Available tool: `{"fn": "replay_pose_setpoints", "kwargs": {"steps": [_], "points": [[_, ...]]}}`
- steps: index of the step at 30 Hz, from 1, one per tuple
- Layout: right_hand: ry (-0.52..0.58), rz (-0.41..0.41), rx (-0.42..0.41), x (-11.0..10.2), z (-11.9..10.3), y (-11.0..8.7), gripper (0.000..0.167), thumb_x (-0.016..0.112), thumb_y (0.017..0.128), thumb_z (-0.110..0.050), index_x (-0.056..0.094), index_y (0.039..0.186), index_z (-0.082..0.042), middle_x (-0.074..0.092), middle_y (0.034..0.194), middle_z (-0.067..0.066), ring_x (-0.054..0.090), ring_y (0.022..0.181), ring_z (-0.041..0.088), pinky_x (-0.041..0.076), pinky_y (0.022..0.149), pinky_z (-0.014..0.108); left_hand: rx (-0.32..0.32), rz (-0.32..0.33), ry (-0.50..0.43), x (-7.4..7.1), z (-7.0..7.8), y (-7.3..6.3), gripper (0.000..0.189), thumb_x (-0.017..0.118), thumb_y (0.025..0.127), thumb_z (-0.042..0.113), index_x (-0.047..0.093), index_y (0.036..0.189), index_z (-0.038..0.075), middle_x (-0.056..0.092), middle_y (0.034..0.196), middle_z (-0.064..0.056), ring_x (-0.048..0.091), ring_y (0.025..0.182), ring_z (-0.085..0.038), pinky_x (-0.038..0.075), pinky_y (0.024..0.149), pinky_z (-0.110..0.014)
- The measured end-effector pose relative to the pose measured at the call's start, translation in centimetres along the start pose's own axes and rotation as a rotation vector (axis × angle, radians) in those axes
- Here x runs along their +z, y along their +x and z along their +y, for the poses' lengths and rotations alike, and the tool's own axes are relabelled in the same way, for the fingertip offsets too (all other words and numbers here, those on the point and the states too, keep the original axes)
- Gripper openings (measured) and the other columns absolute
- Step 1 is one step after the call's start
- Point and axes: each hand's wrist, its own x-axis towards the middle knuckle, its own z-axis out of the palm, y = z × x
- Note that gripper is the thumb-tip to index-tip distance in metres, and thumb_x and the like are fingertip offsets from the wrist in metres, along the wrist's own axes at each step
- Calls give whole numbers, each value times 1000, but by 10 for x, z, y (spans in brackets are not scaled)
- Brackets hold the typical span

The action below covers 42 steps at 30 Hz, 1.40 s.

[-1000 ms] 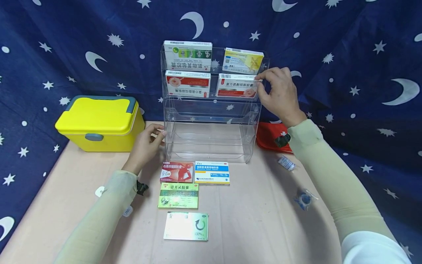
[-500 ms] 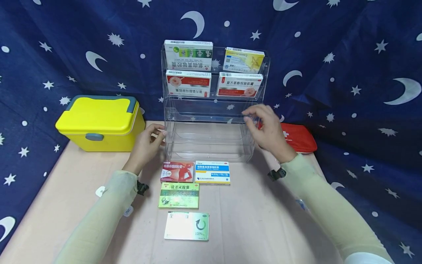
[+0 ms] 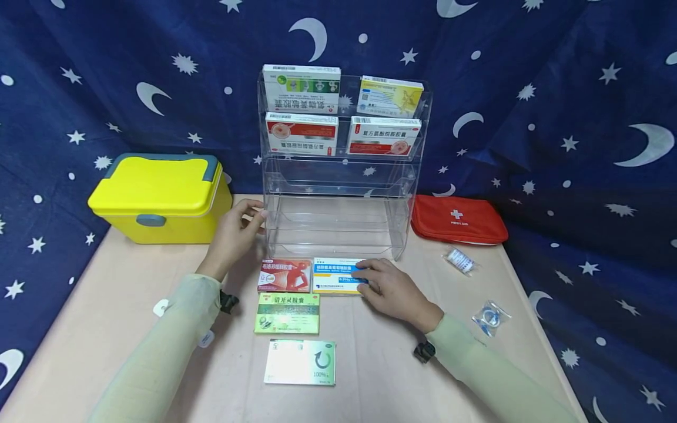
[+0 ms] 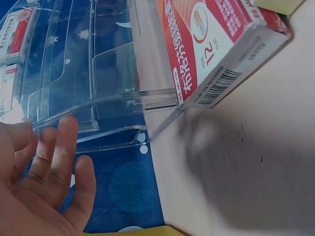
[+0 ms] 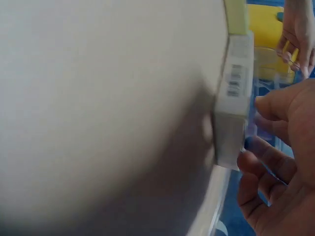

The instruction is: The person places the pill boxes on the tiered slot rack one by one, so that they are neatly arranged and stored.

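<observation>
A clear tiered display rack [image 3: 338, 249] stands on the table, with medicine boxes in its two upper tiers. My left hand [image 3: 237, 235] is at the rack's left side, its fingers loosely bent and its thumb by the rack's edge. My right hand [image 3: 396, 294] is over the right end of a blue-and-white medicine box [image 3: 330, 276]. In the right wrist view, thumb and fingers are spread beside the box [image 5: 234, 105], without a clear grip. Left of it lies a red medicine box [image 3: 284, 276]. Nearer lie a yellow-green box [image 3: 287, 314] and a white-green box [image 3: 298, 362].
A yellow lidded case [image 3: 158, 194] sits left of the rack. To the right lie a red first-aid pouch [image 3: 457, 220], a small wrapped roll [image 3: 460, 261] and a clear packet with a blue item [image 3: 491, 318]. A starry blue cloth [image 3: 555, 88] hangs behind.
My right hand has left the red-and-white box on the rack's second tier and come down toward me to the blue-and-white box. The left hand stays at the rack's side.
</observation>
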Motion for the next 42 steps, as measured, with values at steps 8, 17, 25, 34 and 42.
{"fn": "replay_pose_setpoints", "kwargs": {"steps": [8,17,25,34,42], "points": [[-60,-1,-45,8,-2,-14,38,70,96,-26,70,132,-15,57,142,2,54,123,14,52,91,35,-12,-1,1,1,0,-1,29,61,104,24,59,127,7,65,103,-13,72,85,-37,54,66,-32],[-42,-1,-14,9,-10,-23,41,73,93,-26,69,133,-16,56,144,-2,54,114,7,52,80,28,-24,-2,18,1,1,0,30,61,104,26,59,128,7,65,103,-12,73,82,-29,55,67,-33],[110,64,88,4,-8,-20,36,73,94,-23,69,129,-16,58,138,-2,55,110,10,52,81,32,-39,-1,32,1,-1,0,32,60,104,29,59,129,8,64,104,-12,72,86,-35,54,69,-36],[273,122,344,3,3,-6,47,77,92,-26,63,133,-8,63,112,6,58,87,22,47,71,34,-19,1,14,2,-1,-1,31,60,104,26,60,128,7,65,103,-13,72,86,-37,55,70,-37],[289,57,353,7,4,-4,54,78,91,-30,61,136,-6,63,111,5,57,87,22,46,72,33,-7,1,16,1,-1,-1,29,61,104,25,60,127,7,65,103,-13,72,84,-34,55,70,-37]]}}
